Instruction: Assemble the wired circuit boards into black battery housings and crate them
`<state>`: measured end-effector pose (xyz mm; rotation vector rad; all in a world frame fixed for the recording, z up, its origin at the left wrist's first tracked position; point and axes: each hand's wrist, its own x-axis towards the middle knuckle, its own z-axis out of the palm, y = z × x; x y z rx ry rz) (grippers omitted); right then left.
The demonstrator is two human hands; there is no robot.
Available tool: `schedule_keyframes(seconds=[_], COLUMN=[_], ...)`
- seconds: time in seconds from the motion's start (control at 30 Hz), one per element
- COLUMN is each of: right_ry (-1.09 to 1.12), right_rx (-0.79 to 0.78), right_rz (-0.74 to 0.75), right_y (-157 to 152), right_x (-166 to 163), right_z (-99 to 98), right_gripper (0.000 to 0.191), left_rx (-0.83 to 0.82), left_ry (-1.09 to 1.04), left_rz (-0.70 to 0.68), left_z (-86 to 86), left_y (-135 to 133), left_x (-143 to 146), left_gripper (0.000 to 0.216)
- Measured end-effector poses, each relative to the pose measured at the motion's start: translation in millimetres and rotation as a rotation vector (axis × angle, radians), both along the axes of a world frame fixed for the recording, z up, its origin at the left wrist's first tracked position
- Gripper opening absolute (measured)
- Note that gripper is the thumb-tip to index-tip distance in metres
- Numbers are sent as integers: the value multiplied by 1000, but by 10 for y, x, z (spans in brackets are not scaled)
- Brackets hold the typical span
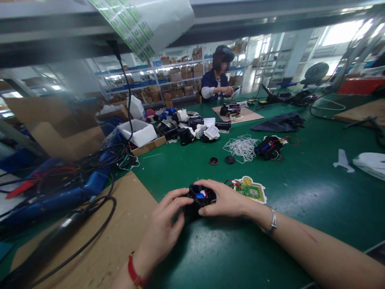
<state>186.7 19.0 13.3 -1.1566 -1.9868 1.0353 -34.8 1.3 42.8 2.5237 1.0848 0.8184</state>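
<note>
A small black housing with a blue part and red wires inside sits low on the green table, gripped from both sides. My left hand closes on its left side with fingers curled round the edge. My right hand wraps over its right side, thumb underneath. A green circuit board on a white backing lies just right of my right hand, joined by thin wires.
A brown board with black cables lies at left. Two black round caps, a white cord bundle and another wired black unit lie ahead. White foam boxes and parts sit further back. Another person works at the far end.
</note>
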Motion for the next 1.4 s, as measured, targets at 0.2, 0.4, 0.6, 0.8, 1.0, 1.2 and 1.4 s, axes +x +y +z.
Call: schedule_keyframes(seconds=[0.2,0.4,0.6,0.8,1.0,1.2,1.4], right_ry=[-13,-28,-52,-51,-44,-41,-81], right_rx=[5,-18,-18,17,25,18,20], right_rz=[-12,-24,-34,-38,-41,-34,-52], right_y=[-15,-41,-58,-67,-62,-64,-87], right_x=[-1,-10,-22,-37,-32,-25,-52], right_z=[29,82,95,62,50,63,90], right_gripper=[66,66,67,67,67,67,67], left_rx=[-113,-116,-244,-452,-593,-245,-258], left_ry=[-43,-50,-109,-264,-374,-124,-127], left_rz=[190,188,286,350,357,162,224], left_z=[12,-11,-39,0,23,-11,-6], left_y=[-1,25,-1,2,18,29,-6], left_x=[30,14,36,82,77,-50,-16], left_gripper=[32,27,31,37,38,24,25])
